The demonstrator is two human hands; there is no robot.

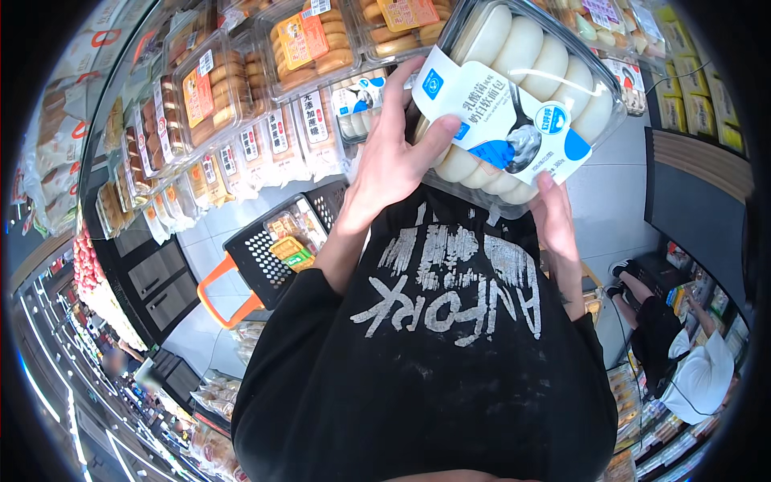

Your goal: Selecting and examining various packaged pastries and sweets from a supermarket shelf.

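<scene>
A clear plastic box of white soft bread rolls (530,54), wrapped in a white and blue printed label, is held up in front of my chest. My left hand (400,147) grips its left side, with the thumb on the label. At the lower right corner my right hand (554,211) supports it, the thumb touching the label's edge. Behind the box, a similar small pack of white rolls (356,102) lies on the display. Clear boxes of round golden pastries (310,45) stand above and left of my left hand.
A black shopping basket (256,259) with an orange handle holds several food packs on my left. Bagged bread (280,141) lines the display's front edge. A person in a white top (702,373) is at shelves on the right. Dark cabinets (159,289) stand at left.
</scene>
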